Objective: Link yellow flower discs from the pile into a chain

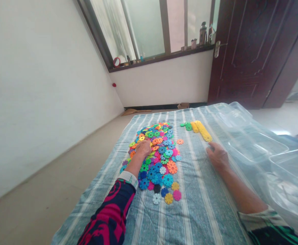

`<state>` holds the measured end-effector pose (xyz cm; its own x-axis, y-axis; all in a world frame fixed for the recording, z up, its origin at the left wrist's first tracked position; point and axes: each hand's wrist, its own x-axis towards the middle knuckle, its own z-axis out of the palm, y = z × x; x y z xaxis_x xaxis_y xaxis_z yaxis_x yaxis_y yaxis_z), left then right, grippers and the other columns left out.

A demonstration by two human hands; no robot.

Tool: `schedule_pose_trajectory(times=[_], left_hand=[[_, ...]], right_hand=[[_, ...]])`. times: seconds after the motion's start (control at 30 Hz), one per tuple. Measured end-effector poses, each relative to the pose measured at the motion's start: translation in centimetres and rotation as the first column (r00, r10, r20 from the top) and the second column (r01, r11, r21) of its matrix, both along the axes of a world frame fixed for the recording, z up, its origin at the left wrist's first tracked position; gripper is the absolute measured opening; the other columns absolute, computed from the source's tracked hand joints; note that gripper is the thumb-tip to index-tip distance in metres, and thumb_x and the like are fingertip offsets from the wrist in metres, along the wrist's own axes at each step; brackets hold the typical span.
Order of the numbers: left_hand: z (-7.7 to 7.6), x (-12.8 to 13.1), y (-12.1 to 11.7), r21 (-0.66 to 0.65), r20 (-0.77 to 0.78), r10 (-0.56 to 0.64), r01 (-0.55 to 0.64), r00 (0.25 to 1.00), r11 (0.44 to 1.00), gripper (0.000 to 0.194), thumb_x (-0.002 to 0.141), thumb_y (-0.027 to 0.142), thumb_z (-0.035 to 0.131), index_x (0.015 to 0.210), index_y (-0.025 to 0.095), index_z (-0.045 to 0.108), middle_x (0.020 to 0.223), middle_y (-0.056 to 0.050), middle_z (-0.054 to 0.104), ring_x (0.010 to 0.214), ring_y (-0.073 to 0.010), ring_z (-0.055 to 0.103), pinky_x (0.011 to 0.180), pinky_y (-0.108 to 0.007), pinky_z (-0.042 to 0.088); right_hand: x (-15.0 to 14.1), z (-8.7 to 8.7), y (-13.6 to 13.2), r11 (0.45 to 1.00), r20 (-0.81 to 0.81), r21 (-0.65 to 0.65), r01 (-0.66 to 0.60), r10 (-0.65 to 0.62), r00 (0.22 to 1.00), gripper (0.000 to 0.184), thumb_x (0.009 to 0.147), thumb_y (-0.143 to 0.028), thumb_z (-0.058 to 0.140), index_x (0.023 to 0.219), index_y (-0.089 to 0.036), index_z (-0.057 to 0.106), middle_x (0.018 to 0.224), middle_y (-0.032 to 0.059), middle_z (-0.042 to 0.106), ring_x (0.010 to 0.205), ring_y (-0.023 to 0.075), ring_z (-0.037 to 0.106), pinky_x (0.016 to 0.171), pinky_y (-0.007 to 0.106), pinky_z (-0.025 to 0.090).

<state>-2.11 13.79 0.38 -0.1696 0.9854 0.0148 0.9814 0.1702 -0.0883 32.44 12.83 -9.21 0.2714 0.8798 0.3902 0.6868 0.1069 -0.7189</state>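
Note:
Many-coloured notched plastic snowflake discs (152, 173) lie in a long heap on the striped cloth. My left hand (143, 148) is down on the left side of this heap, its fingers curled in and their tips hidden. Whatever they pinch cannot be made out. To the right, a row of overlapping yellow discs (203, 131) slants toward me, beside a shorter yellow row (194, 127) and some green discs (188, 126). At the near end of the long yellow row is my right hand (218, 156), loosely bent, fingertips at or touching the last disc. No piece shows in it.
Clear plastic containers (291, 163) stand along the right side of the cloth-covered table (194, 211). One orange disc (180, 141) lies between heap and rows. Beyond the table are a window ledge (161, 58) with small items and a dark red door (253, 51).

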Motion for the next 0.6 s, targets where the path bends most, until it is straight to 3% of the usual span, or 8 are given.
schedule_pose_trajectory(times=[0.17,0.33,0.6], left_hand=[[0.11,-0.2,0.21,-0.005,-0.007,-0.026,0.026,1.0,1.0,0.024,0.082,0.012,0.049,0.095,0.009,0.068,0.095,-0.015,0.071,0.094,-0.0231,0.067,0.082,-0.029,0.049],[0.29,-0.25,-0.48,0.024,-0.002,-0.071,0.071,0.997,0.997,0.025,0.085,0.021,0.049,0.097,0.012,0.069,0.099,-0.016,0.071,0.096,-0.0246,0.067,0.085,-0.031,0.05],[0.3,-0.13,-0.56,0.057,0.011,-0.053,0.053,0.999,0.997,0.028,0.087,0.016,0.043,0.094,0.011,0.07,0.098,-0.016,0.072,0.094,-0.0231,0.068,0.084,-0.03,0.049]], right_hand=[[-0.1,0.03,-0.02,1.0,-0.014,0.012,-0.002,0.002,1.0,0.04,0.076,-0.03,0.048,0.106,-0.014,0.068,0.109,0.0135,0.069,0.102,0.0254,0.061,0.095,0.038,0.045],[-0.12,-0.02,0.01,1.0,-0.025,0.026,0.004,-0.004,1.0,0.037,0.076,-0.031,0.05,0.103,-0.017,0.069,0.107,0.012,0.07,0.1,0.025,0.061,0.093,0.038,0.046],[-0.27,0.24,-0.14,1.0,-0.024,0.02,-0.001,0.001,1.0,0.038,0.077,-0.03,0.049,0.105,-0.016,0.068,0.109,0.0127,0.069,0.103,0.0249,0.061,0.095,0.038,0.045]])
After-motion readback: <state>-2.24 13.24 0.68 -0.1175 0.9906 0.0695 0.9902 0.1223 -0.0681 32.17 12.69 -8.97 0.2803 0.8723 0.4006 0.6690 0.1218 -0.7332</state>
